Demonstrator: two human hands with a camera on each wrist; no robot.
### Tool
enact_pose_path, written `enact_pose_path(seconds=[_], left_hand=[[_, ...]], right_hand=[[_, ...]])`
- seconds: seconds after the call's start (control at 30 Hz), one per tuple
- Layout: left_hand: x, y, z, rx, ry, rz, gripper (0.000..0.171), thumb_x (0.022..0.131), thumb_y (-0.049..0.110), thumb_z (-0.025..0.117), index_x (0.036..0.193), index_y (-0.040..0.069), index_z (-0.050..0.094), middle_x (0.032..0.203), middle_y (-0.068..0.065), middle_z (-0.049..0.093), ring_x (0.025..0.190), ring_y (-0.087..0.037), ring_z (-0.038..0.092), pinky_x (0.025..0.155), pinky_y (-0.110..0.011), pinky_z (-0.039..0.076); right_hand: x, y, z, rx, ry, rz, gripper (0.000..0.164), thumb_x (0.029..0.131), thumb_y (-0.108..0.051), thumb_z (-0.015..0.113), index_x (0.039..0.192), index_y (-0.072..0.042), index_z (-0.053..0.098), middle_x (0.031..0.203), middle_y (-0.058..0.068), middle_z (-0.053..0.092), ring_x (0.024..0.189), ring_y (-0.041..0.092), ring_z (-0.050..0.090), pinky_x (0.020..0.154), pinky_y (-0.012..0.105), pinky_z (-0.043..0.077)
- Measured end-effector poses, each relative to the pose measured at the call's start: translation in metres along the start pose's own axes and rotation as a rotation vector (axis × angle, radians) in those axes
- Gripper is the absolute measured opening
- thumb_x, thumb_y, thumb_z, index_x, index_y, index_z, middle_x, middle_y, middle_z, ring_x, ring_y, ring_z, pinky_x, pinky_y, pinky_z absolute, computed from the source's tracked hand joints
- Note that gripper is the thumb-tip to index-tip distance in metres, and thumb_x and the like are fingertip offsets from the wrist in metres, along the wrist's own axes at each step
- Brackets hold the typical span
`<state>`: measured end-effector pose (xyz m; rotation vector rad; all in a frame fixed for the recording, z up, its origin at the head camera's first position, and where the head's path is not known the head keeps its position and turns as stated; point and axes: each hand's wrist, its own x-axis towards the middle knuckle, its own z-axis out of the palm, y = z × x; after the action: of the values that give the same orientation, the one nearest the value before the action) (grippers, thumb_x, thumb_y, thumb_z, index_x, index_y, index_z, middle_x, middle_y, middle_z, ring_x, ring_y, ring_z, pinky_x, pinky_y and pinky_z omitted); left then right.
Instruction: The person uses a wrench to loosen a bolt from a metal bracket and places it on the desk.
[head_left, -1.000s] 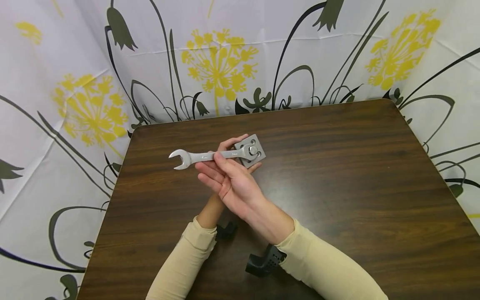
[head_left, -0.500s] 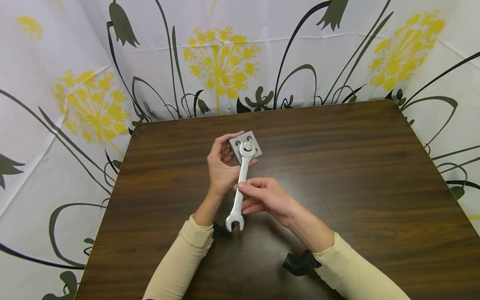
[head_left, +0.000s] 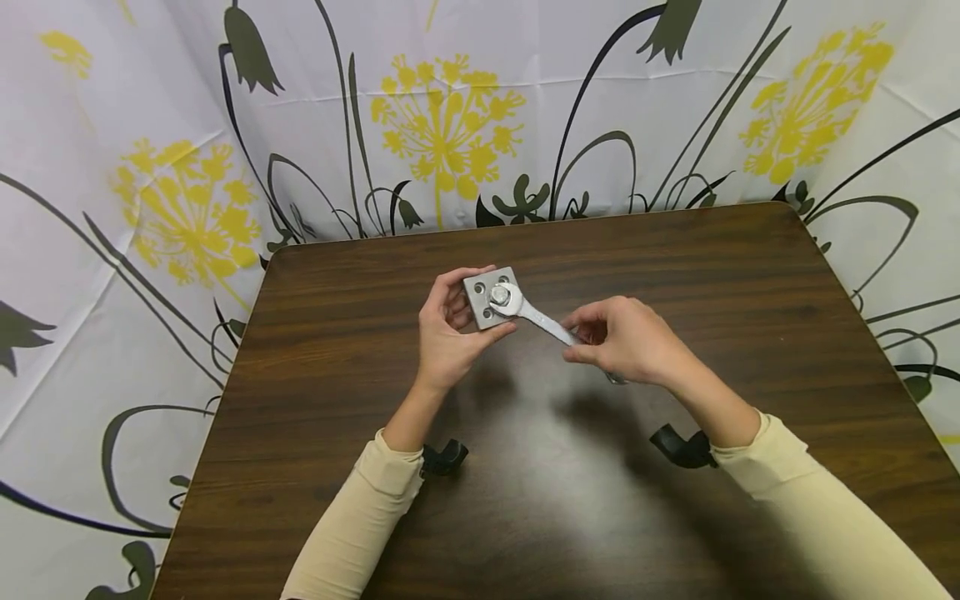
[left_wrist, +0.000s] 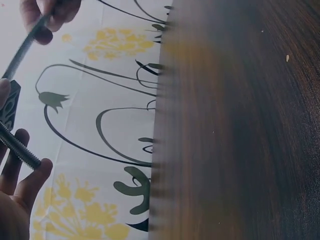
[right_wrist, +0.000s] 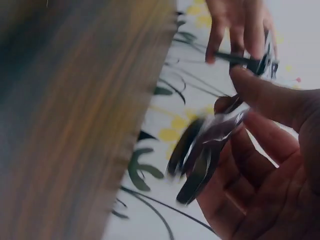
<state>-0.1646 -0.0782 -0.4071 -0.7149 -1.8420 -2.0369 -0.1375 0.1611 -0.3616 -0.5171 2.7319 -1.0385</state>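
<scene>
My left hand grips a small square metal plate by its edges, raised above the table. The plate has several holes. A bolt's hex head sits on the plate's face, and its threaded shank sticks out behind, near the left fingertips. My right hand pinches the handle of a silver combination wrench, thumb on one side and fingers on the other. One wrench end is around the bolt head; the forked open end extends past my right fingers, blurred in the right wrist view.
Below both hands lies a dark wood-grain table. A white curtain with yellow and grey flowers hangs along its back and left edges. Black camera mounts sit at both wrists.
The wrench handle has swung around the bolt from pointing left, through toward me, to pointing right. My right hand has moved right with it; my left hand still holds the plate.
</scene>
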Motion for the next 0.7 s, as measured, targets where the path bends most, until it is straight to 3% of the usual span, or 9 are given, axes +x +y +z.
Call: enact_pose_path(seconds=[0.13,0.33,0.57,0.7], left_hand=[[-0.001,-0.009,-0.004,-0.026,-0.022,-0.006,0.078,0.058,-0.025,0.081,0.127,-0.005,0.05,0.128,-0.027,0.059,0.108,-0.027,0.064,0.081,-0.031,0.057],[-0.002,-0.011,-0.008,-0.046,-0.054,-0.014,0.078,0.06,-0.022,0.082,0.128,-0.001,0.05,0.13,-0.025,0.059,0.11,-0.032,0.063,0.083,-0.034,0.056],[-0.002,-0.009,-0.009,-0.04,-0.077,-0.033,0.077,0.061,-0.02,0.084,0.128,0.001,0.051,0.13,-0.02,0.06,0.108,-0.031,0.063,0.082,-0.035,0.056],[-0.004,-0.01,-0.007,-0.026,-0.077,-0.046,0.078,0.06,-0.021,0.083,0.128,0.0,0.051,0.13,-0.017,0.061,0.109,-0.028,0.064,0.084,-0.035,0.056]], right_hand=[[0.009,-0.001,-0.016,-0.239,0.073,-0.054,0.022,0.083,-0.022,0.08,0.104,-0.018,0.076,0.078,-0.007,0.068,0.068,0.012,0.058,0.056,0.034,0.043],[0.03,-0.002,-0.029,-0.484,0.244,-0.233,0.02,0.084,-0.016,0.078,0.104,-0.021,0.078,0.09,-0.004,0.069,0.079,0.02,0.061,0.054,0.039,0.047],[0.059,-0.004,-0.034,-0.603,0.427,-0.475,0.014,0.087,-0.013,0.075,0.1,-0.014,0.078,0.091,0.003,0.069,0.087,0.026,0.062,0.067,0.042,0.051],[0.064,0.001,-0.034,-0.617,0.487,-0.507,0.012,0.086,-0.017,0.076,0.098,-0.016,0.078,0.09,0.002,0.07,0.083,0.023,0.063,0.058,0.039,0.052]])
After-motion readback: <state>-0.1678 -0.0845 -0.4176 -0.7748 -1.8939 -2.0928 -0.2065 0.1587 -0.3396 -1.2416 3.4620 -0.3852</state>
